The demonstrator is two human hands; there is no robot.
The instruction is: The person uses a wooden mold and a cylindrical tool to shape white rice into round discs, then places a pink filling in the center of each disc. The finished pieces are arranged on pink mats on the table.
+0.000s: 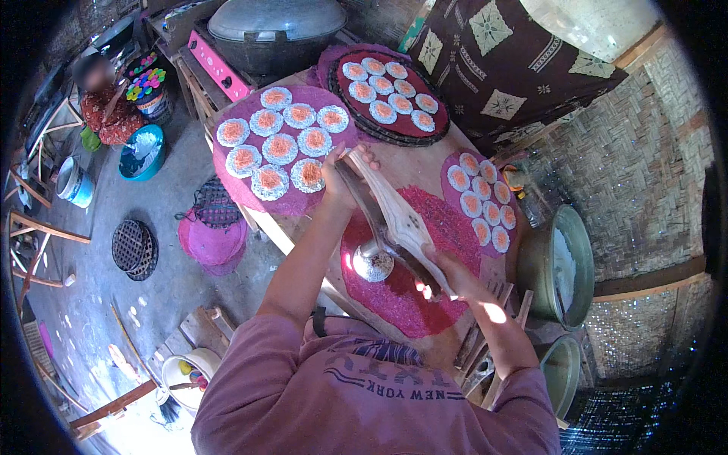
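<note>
My left hand (pixel 338 173) grips the upper end of a long wooden hand press (pixel 393 213), and my right hand (pixel 460 274) grips its lower end. The press has pale and dark wooden arms with a metal cylinder (pixel 369 250) in the middle. Below the cylinder a white speckled disc (pixel 375 267) lies on a red-pink mat (pixel 425 315). To its left, a round purple mat (pixel 236 186) bears several white discs with orange centres (pixel 280 149). Similar discs lie on a dark-rimmed tray (pixel 381 133) behind and on another pink mat (pixel 469 235) at the right.
A large lidded pot (pixel 277 26) sits by a pink stove (pixel 216 64) at the back. Green basins (pixel 582 280) stand right of the table. At left, a person (pixel 104 114) sits near a teal basin (pixel 141 171). Pink and black trays (pixel 208 235) lie on the floor.
</note>
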